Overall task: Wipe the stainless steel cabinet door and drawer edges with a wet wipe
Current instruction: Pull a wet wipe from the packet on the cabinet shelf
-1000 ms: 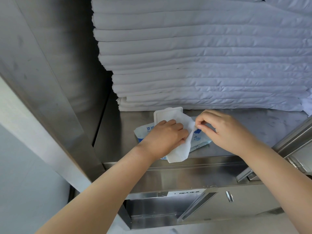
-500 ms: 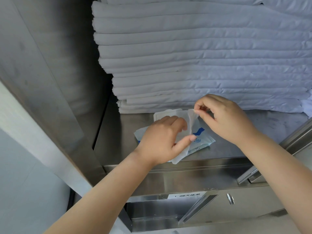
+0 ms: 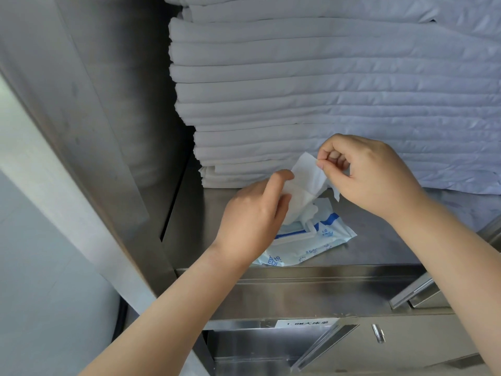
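You hold the wet wipe (image 3: 306, 183) in the air between both hands, just above the steel shelf (image 3: 379, 240) and in front of the lowest linens. Your right hand (image 3: 371, 175) pinches the wipe's upper corner between thumb and forefinger, with the other fingers curled in behind. Your left hand (image 3: 252, 215) grips the wipe's left side: the thumb lies along its edge and the fingers curl round the sheet from below. The wipe is half unfolded and creased. Its lower end hangs down to the mouth of the wipe packet (image 3: 320, 237), and you cannot tell from this view whether it is free of the packet.

The packet is white with blue print. It lies flat on the shelf under your left hand, near the shelf's front edge, with its white flap open.

Behind it, a tall stack of folded white linens (image 3: 325, 90) fills the back of the shelf.

To your left the stainless steel cabinet door (image 3: 89, 118) stands open at a slant. Below the shelf's front lip there is a white label (image 3: 306, 323) with dark print, and to its right a small metal latch (image 3: 378, 333) on a steel panel.
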A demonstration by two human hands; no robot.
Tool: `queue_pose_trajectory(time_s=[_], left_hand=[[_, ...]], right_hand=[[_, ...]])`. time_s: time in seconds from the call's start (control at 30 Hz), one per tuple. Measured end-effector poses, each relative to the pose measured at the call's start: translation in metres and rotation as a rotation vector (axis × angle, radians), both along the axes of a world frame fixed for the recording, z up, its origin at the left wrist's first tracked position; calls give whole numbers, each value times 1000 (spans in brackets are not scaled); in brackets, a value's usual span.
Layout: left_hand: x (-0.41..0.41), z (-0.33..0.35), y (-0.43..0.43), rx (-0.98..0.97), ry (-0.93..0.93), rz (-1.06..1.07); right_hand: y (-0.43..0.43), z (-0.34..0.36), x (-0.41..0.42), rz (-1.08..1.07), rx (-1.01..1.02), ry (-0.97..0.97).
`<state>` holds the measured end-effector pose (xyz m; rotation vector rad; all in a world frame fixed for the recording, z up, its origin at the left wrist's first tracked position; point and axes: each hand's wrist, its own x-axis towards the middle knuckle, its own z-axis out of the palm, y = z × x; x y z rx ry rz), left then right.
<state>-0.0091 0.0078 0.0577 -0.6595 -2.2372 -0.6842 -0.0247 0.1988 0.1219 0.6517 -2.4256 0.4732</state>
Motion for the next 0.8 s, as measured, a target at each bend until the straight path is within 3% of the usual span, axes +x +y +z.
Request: queue_pose_trajectory(time_s=[0.6, 0.8], left_hand=[[-13, -2, -4, -143, 90, 60], [-13, -7, -4, -269, 316, 57]], right_hand=[[-13, -2, -5, 59, 58, -48], [-14, 0, -13, 34, 110, -41]])
